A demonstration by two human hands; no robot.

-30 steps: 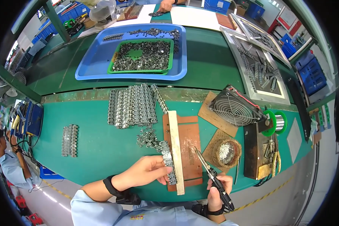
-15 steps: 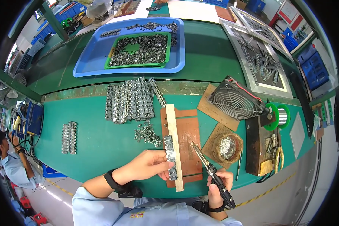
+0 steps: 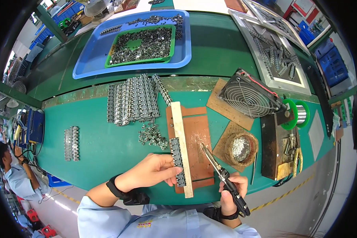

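My left hand (image 3: 156, 171) grips a dark strip of small electronic parts (image 3: 176, 152) between thumb and fingers. The strip stands along the left side of a pale wooden bar (image 3: 179, 131), which lies across a reddish-brown board (image 3: 196, 125). In my right hand (image 3: 233, 193) is a black-handled soldering iron (image 3: 212, 160), its tip pointing away from me over the board, right of the bar. Whether the tip touches the board I cannot tell. A heap of small metal parts (image 3: 152, 136) lies left of the bar, with rows of finished-looking strips (image 3: 133, 100) behind it.
Right of the board are a round bowl (image 3: 253, 152) of silvery bits, a black fan (image 3: 248, 95), a green solder spool (image 3: 290, 114) and a dark block stand (image 3: 270, 146). Behind, a blue tray (image 3: 87, 65) holds a green tray (image 3: 173, 43). Short strips (image 3: 71, 143) lie left.
The whole view has shifted slightly, so the bench sits higher in the picture. Both hands keep their grips, and the iron's tip stays over the board. A hand at the far top edge has left view.
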